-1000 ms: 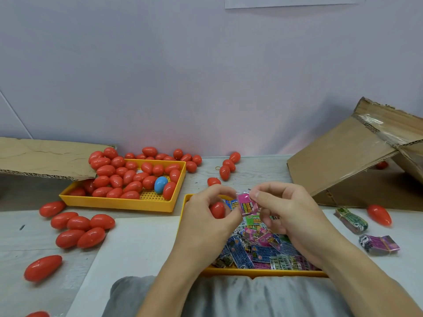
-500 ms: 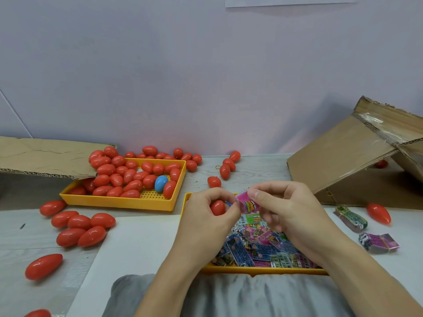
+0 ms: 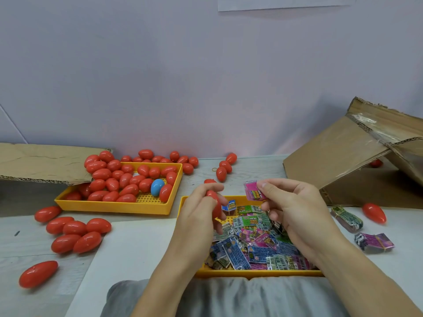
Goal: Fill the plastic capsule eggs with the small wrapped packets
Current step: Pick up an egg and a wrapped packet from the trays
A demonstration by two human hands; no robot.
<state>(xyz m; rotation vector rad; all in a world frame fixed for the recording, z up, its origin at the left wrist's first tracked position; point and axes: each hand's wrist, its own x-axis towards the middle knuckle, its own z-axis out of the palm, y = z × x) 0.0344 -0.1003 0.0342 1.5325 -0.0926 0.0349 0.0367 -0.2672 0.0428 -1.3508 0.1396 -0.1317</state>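
One red egg (image 3: 214,202), glossy, sits gripped in the curled left hand (image 3: 201,216); the right hand (image 3: 295,211) pinches a pink packet (image 3: 254,192).

A flattened cardboard sheet (image 3: 43,163) lies at the far left, its edge overhanging the corner of a yellow perforated tray (image 3: 146,205). A second yellow tray (image 3: 256,273) sits at the near edge of the grey wood-grain table (image 3: 27,255). A white paper sheet (image 3: 128,252) lies flat between the two trays. An open cardboard box (image 3: 343,161), tipped on its side, occupies the far right. A pale lilac wall (image 3: 183,76) forms the background, with a white strip (image 3: 283,3) at its top edge. Grey fabric (image 3: 251,298) covers the bottom centre.
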